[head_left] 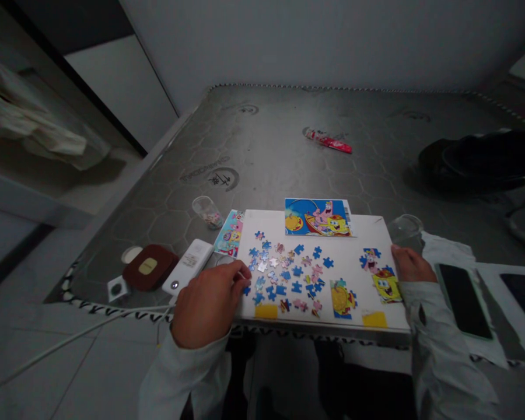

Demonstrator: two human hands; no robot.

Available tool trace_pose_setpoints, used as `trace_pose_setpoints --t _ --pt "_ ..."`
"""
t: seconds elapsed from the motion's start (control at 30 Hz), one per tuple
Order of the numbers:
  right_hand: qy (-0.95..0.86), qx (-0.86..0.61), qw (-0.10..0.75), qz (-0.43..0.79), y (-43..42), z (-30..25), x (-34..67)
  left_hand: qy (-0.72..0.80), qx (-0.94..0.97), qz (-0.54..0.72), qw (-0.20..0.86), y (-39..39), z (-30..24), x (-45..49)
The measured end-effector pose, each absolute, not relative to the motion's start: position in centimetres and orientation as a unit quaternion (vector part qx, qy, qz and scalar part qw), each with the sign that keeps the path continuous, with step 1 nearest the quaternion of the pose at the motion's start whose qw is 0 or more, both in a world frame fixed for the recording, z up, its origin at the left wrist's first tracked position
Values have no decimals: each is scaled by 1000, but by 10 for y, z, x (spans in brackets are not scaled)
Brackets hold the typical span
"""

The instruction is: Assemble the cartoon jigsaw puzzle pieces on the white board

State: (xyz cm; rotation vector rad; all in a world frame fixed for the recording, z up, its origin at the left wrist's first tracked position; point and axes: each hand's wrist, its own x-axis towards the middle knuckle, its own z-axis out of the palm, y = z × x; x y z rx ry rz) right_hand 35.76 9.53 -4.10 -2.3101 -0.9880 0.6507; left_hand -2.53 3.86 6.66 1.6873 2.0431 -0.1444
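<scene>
A white board (354, 233) lies at the table's near edge with several loose blue and pink puzzle pieces (284, 271) scattered on its left half. A cartoon reference picture (317, 217) lies at the board's far edge. Joined puzzle sections sit near the middle (342, 297) and at the right (384, 283). My left hand (207, 303) rests at the board's left edge, fingers curled and pinched by the loose pieces; whether it holds one is hidden. My right hand (411, 265) lies on the board's right edge beside the right section, fingers curled under.
Left of the board lie a white power bank (188, 266), a brown case (149, 268), a tipped clear cup (206, 211) and a second picture card (230, 233). A clear cup (406, 228), two dark phones (464, 300) (520, 291), a black bag (476, 160) and a red wrapper (328, 141) lie elsewhere.
</scene>
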Motion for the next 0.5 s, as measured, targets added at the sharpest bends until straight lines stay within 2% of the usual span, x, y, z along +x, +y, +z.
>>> trace_pose_setpoints --t 0.17,0.33,0.5 --pt "-368 -854 286 230 95 -40 355 749 618 -58 233 39 65 -25" --pt "-357 -867 260 231 92 -30 343 751 618 -60 224 39 66 -23" --pt "-375 -859 292 191 87 -23 332 753 617 -60 222 40 66 -22"
